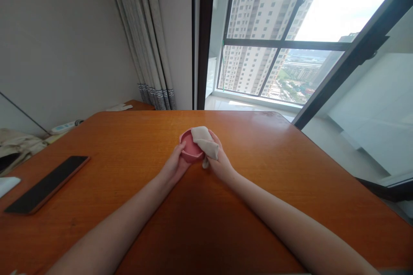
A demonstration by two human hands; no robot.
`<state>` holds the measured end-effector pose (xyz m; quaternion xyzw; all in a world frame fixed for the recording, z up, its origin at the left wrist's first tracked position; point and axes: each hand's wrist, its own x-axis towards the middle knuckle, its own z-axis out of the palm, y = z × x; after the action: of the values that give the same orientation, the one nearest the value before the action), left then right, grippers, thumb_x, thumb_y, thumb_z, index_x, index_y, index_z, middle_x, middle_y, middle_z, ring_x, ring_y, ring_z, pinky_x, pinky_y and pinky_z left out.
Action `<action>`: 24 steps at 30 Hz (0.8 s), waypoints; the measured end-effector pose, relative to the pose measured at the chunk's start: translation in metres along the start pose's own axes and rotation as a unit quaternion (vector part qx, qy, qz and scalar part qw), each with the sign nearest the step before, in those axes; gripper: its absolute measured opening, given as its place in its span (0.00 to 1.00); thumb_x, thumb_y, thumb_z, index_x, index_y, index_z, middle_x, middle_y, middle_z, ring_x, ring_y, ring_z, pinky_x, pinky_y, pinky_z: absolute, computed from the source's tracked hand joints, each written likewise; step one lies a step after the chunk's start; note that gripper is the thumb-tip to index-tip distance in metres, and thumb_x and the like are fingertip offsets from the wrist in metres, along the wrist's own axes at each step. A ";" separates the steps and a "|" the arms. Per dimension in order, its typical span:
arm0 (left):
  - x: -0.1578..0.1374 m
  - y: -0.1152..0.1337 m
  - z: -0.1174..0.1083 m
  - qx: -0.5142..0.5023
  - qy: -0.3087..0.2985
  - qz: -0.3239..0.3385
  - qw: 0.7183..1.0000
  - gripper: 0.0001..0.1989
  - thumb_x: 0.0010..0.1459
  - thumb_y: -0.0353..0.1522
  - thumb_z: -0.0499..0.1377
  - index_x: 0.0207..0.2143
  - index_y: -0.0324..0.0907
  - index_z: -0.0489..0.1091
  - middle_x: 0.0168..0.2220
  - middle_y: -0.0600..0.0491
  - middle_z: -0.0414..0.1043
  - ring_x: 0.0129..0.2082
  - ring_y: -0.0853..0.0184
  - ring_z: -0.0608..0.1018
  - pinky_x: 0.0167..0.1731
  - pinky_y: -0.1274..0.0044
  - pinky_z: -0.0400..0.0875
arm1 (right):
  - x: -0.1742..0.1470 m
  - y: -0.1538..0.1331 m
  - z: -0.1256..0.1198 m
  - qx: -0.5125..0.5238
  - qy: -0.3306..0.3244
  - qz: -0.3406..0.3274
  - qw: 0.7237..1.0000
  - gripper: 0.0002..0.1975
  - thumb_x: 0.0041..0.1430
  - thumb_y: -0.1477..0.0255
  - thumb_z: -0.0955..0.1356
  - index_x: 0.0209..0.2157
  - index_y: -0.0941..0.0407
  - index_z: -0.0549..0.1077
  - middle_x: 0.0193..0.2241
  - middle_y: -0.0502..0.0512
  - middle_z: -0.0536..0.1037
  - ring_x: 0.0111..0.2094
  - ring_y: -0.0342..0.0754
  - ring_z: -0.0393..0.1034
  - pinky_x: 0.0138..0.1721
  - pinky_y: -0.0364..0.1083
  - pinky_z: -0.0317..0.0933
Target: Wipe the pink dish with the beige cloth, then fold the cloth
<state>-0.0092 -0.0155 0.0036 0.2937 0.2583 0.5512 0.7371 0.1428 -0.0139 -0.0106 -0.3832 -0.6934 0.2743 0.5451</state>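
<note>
A small pink bowl point(190, 147) is held over the wooden table point(142, 137), its hollow side facing me. My left hand point(176, 161) grips its left rim, thumb on the inner side and the other fingers underneath. In my right hand point(221, 161) is a whitish cloth point(205, 141), folded over the bowl's right rim and partly inside it. A loose end of the cloth hangs below the right hand. The right fingertips are largely hidden behind the cloth and bowl.
A dark flat panel with a reddish edge point(48, 185) lies on the table at left, beside a white item point(8, 185). Crumpled fabric point(19, 144) is past the left edge. A curtain point(145, 43) and a large window point(277, 43) stand beyond the far edge.
</note>
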 end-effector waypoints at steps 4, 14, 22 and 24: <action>-0.006 0.005 0.003 0.007 -0.071 -0.033 0.997 0.29 0.54 0.34 0.59 0.58 0.47 0.57 0.57 0.46 0.62 0.55 0.56 0.67 0.53 0.64 0.64 | 0.000 -0.006 -0.003 0.031 0.044 0.019 0.998 0.16 0.57 0.67 0.64 0.47 0.52 0.69 0.57 0.55 0.62 0.57 0.53 0.58 0.57 0.51 0.55; 0.001 -0.008 -0.004 0.031 0.028 -0.004 0.999 0.27 0.54 0.36 0.59 0.56 0.44 0.59 0.53 0.45 0.66 0.47 0.60 0.74 0.44 0.69 0.72 | 0.002 0.011 0.005 0.029 0.017 0.060 0.998 0.20 0.57 0.65 0.64 0.51 0.51 0.66 0.57 0.56 0.61 0.58 0.53 0.56 0.58 0.55 0.52; -0.006 -0.002 0.008 0.026 0.004 -0.039 0.999 0.24 0.57 0.45 0.53 0.52 0.43 0.65 0.53 0.47 0.67 0.51 0.58 0.71 0.46 0.68 0.71 | 0.005 0.002 -0.002 0.047 0.049 0.038 0.997 0.21 0.54 0.69 0.65 0.51 0.53 0.65 0.52 0.57 0.67 0.54 0.52 0.61 0.57 0.54 0.54; -0.007 -0.004 0.008 0.046 0.038 -0.039 0.997 0.22 0.55 0.42 0.56 0.50 0.42 0.66 0.52 0.47 0.68 0.50 0.59 0.72 0.46 0.70 0.70 | 0.013 0.006 -0.012 0.051 0.002 0.029 0.998 0.19 0.54 0.71 0.64 0.49 0.53 0.67 0.48 0.55 0.71 0.50 0.51 0.66 0.54 0.51 0.58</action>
<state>-0.0023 -0.0239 0.0069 0.2959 0.3227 0.5205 0.7331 0.1547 0.0000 -0.0053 -0.3757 -0.6659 0.3243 0.5571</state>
